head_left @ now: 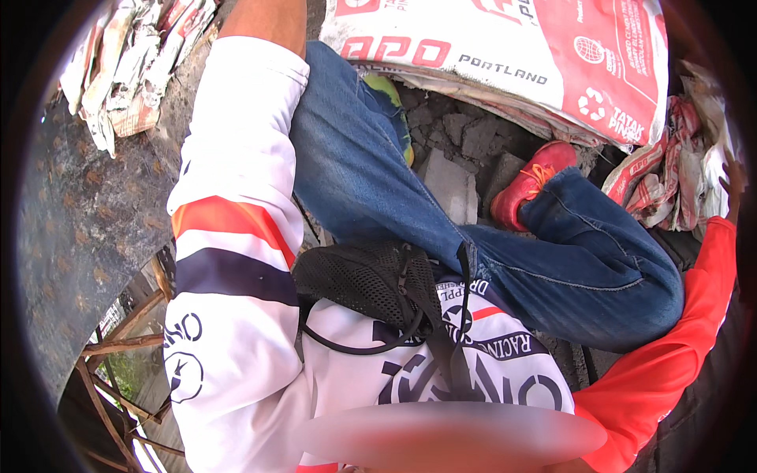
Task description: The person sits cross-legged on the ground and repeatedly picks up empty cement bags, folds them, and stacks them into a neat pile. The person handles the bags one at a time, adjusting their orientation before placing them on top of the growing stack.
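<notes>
Black mesh pouch [367,277] hangs against the white printed jersey [236,347] closest to the lens, its strap looping below. Left forearm in a white sleeve [236,118] runs up past the top edge, so that hand is out of sight. Right arm, in a red sleeve [678,347], reaches toward crumpled sacks [670,189] at the right rim (the hand [735,185] is barely seen; I cannot tell its grip). Blue jeans [378,173] and a red shoe [530,183] rest on grey rubble beside a white-and-red cement bag [505,39].
</notes>
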Motion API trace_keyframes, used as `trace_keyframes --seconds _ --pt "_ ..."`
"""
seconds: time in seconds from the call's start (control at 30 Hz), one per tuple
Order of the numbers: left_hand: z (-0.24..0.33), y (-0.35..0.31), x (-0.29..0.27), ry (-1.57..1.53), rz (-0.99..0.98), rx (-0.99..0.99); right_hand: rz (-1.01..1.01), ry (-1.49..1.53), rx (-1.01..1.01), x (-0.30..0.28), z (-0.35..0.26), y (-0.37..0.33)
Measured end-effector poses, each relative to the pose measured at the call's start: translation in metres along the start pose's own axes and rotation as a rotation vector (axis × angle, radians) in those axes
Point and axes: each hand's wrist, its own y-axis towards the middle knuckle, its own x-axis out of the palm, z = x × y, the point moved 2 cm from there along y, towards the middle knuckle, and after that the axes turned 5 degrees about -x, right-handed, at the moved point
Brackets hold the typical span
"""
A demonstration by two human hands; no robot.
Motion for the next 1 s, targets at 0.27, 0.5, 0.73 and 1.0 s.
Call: trace_keyframes --seconds 0.27,0.5,0.73,1.0 --pt "-0.008 -0.018 0.003 -0.022 -0.056 -0.388 0.279 -0.076 -0.102 -0.002 -0.028 -0.028" --pt "0.002 -0.03 -0.006 -0.037 -0.207 -0.57 0.253 0.102 -0.19 0.02 -0.085 -0.078" --pt "0.006 -0.028 -0.008 -0.078 -0.181 -0.513 0.177 0.252 -0.066 0.027 -0.108 -0.094" --pt "0.007 -0.03 -0.009 -0.063 -0.19 -0.486 0.227 0.2 -0.15 0.03 -0.089 -0.07"
